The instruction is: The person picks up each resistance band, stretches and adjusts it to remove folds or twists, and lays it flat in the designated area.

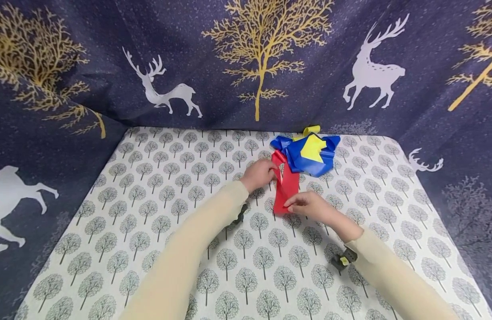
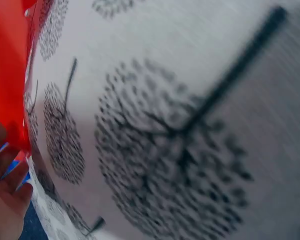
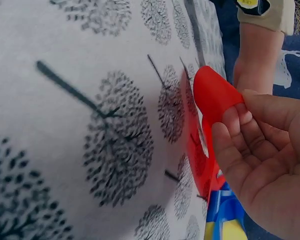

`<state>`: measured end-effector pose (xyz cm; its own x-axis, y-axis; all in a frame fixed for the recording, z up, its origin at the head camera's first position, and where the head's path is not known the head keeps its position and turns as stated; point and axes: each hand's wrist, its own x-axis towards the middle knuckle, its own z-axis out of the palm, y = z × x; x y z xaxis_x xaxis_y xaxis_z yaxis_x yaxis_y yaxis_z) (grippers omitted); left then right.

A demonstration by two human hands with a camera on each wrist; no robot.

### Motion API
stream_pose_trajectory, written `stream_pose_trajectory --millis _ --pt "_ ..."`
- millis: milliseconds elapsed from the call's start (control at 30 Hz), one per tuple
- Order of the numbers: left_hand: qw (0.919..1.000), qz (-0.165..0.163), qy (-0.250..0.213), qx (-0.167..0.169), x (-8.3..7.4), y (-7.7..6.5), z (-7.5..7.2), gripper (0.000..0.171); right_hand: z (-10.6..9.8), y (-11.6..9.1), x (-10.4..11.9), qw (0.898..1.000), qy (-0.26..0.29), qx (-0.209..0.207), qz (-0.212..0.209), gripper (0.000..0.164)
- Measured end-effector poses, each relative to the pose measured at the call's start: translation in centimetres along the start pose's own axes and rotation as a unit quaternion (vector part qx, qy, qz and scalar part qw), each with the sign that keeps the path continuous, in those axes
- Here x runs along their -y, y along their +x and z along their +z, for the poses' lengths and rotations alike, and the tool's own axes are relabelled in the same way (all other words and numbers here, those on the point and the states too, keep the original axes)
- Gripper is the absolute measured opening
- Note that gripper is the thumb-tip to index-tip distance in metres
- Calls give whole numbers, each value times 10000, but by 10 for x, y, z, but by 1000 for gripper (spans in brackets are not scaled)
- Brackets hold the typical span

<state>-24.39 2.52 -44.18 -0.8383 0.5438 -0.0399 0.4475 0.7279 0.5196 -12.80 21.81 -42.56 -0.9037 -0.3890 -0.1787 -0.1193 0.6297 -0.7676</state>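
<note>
A glossy red strip lies lengthwise on the tree-print cloth, its far end meeting a crumpled blue and yellow bundle. My left hand grips the strip's left side near the bundle, where a narrow gap shows in the red. At the near end, my right hand pinches the strip between thumb and forefinger. In the right wrist view the pinched red end curls up off the cloth, the other fingers bent beneath. Only part of the left hand enters the left wrist view, beside the red.
The white tree-print cloth covers the table. Behind it hangs a dark blue drape with deer and golden trees. A yellow curl sticks up at the bundle's back edge. A small dark device is strapped at the right wrist.
</note>
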Motion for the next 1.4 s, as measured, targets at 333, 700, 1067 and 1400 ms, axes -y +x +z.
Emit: stream_pose_trajectory --millis 333,700,1067,1400 --pt "9996 60 -198 210 22 -18 -13 22 -6 -10 -9 9993 -101 -181 298 12" --pt "9944 740 639 400 32 -36 -26 18 0 -9 -6 9994 89 -209 242 20" --pt "9880 1106 896 599 40 -65 -43 26 7 -9 -4 9987 -355 -281 230 11" --pt "9867 1258 945 399 53 -87 -54 21 13 -3 0 9979 -588 -275 -18 11"
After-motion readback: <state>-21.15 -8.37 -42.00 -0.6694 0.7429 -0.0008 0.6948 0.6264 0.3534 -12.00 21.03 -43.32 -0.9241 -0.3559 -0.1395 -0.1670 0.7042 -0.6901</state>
